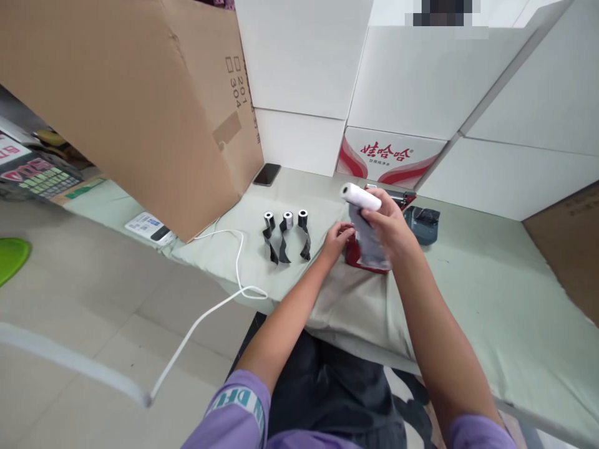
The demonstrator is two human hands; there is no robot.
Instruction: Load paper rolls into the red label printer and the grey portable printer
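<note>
My right hand point(384, 218) is closed around a small white paper roll point(360, 196), held up with its hollow core facing left. From the roll hangs a loose greyish strip point(369, 240), blurred by motion, in front of a red device point(353, 252). The device's raised part point(405, 198) shows behind my right hand; most of its inside is hidden. My left hand point(337, 240) has its fingers curled against the device's left edge, gripping it. To the left, three small rolls point(287, 219) stand in a row, each with a dark curled strip trailing toward me.
A dark grey container-like object point(423, 224) sits right of the device. A phone point(266, 174) lies behind the rolls. The tall cardboard box point(196, 118) bounds the left, white cartons point(393, 156) the back. A white cable point(238, 255) runs over the cloth-covered table's point(486, 299) front edge.
</note>
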